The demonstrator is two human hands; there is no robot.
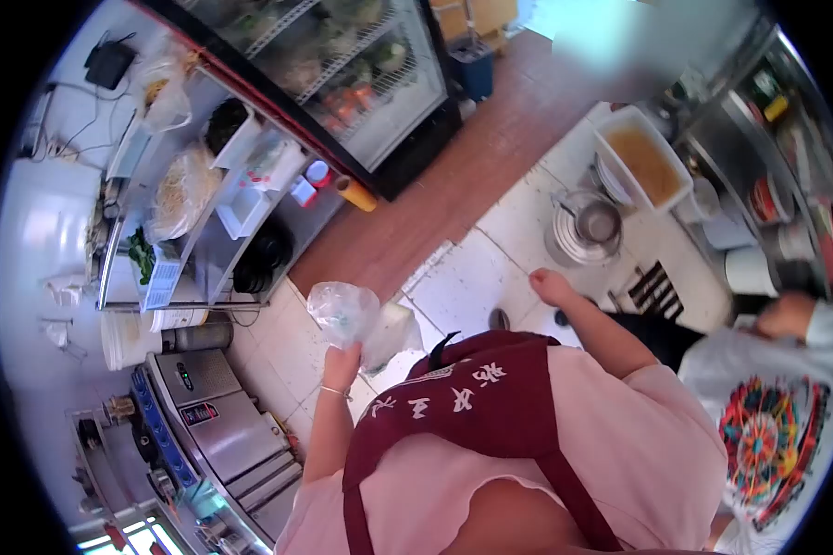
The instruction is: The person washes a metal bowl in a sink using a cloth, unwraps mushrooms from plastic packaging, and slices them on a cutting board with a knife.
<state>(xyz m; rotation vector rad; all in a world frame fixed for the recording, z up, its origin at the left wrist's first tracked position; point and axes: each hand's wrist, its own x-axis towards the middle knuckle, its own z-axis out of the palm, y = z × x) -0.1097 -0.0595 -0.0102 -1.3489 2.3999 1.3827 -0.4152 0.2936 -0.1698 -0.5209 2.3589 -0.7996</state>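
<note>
My left hand [342, 366], with a bracelet at the wrist, is closed around the gathered top of a clear plastic bag [342, 310]. Part of the bag hangs to the right and has something pale [393, 328] inside that I cannot make out. Out in front of my body, my right hand [551, 287] is curled into a loose fist, and nothing shows in it. Beyond that hand, a metal pot [569, 245] stands on the tiled floor with a strainer-like bowl [598, 222] on top.
A glass-door fridge [379, 148] with vegetables stands ahead left, beside a steel shelf [292, 250] of bags and trays. A steel appliance [222, 416] is at left. A white tub of brown liquid [646, 157] is at right. Close on my right is another person in a patterned shirt [768, 435].
</note>
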